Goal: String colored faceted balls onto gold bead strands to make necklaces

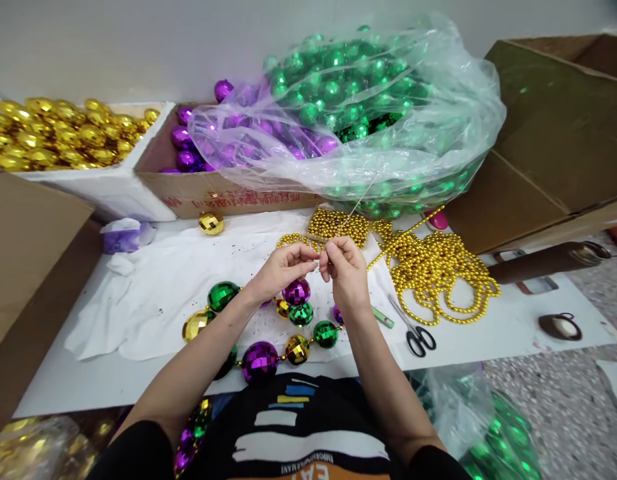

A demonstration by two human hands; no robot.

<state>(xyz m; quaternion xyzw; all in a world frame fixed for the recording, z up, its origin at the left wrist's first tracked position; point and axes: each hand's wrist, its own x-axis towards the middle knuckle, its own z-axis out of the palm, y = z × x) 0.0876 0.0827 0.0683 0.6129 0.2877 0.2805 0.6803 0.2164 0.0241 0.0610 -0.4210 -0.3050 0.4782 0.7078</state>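
Fingertips pinched, my left hand (289,267) meets my right hand (345,270) above the white cloth (153,280). My right hand grips a long thin needle-like wire (363,199), which slants up and away to the right. Whatever is between my left fingertips is too small to make out. Below my hands lies a strand of large faceted balls, among them a purple ball (259,362), a gold ball (297,349) and a green ball (325,334). My forearms cover part of the strand.
Gold bead chains (438,273), scissors (419,337) and a green-handled tool (383,317) lie to the right. Behind stand a white box of gold balls (63,130), a carton (238,193) of purple balls and a plastic bag (388,120) of green balls. A brown tumbler (543,262) lies farther right.
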